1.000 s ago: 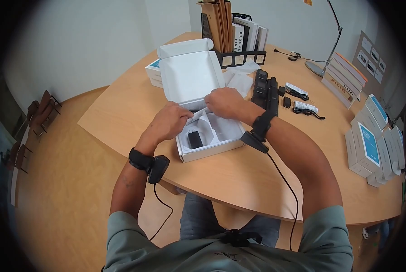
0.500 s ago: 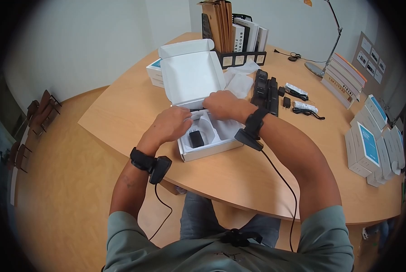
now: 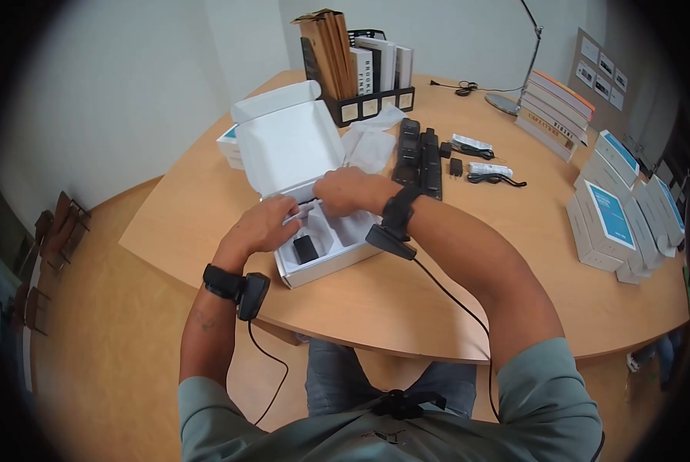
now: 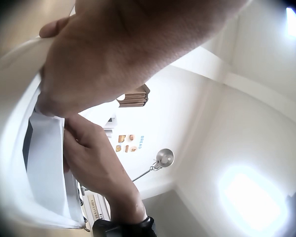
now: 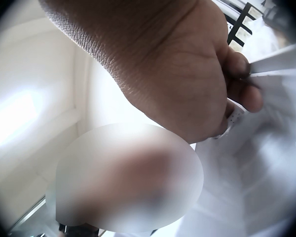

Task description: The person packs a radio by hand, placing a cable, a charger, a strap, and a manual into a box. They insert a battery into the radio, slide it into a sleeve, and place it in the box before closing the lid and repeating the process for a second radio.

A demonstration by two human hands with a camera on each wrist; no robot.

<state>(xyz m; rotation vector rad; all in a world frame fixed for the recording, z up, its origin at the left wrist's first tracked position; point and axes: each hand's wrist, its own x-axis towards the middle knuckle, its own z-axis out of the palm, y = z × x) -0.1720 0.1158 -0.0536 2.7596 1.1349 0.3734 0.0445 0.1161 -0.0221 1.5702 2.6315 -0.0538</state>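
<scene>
An open white box [image 3: 326, 271] stands on the table with its lid raised at the back. Inside lies a white cardboard insert [image 3: 333, 231] with compartments; a black power adapter [image 3: 306, 249] sits in the front left one. My left hand [image 3: 259, 225] grips the insert at its back left, its fingertips partly hidden. Beside it, my right hand [image 3: 353, 191] has its fingers curled at the insert's back edge. Close up in the right wrist view, fingertips [image 5: 251, 98] bend at a white panel [image 5: 278, 64], with a bit of speckled white material under them.
Black devices [image 3: 420, 158], small adapters [image 3: 456, 167] and bundled cables [image 3: 490, 179] lie to the right. Behind them stand a file holder [image 3: 376, 104], a book stack [image 3: 554, 115] and a lamp base [image 3: 504, 103]. Several white boxes [image 3: 603, 223] fill the far right. Translucent wrapping [image 3: 370, 146] lies behind my right hand.
The head view has turned, so the scene shifts left and slightly down. Both hands stay at the back of the insert; the printed white piece seen between them earlier is no longer visible there.
</scene>
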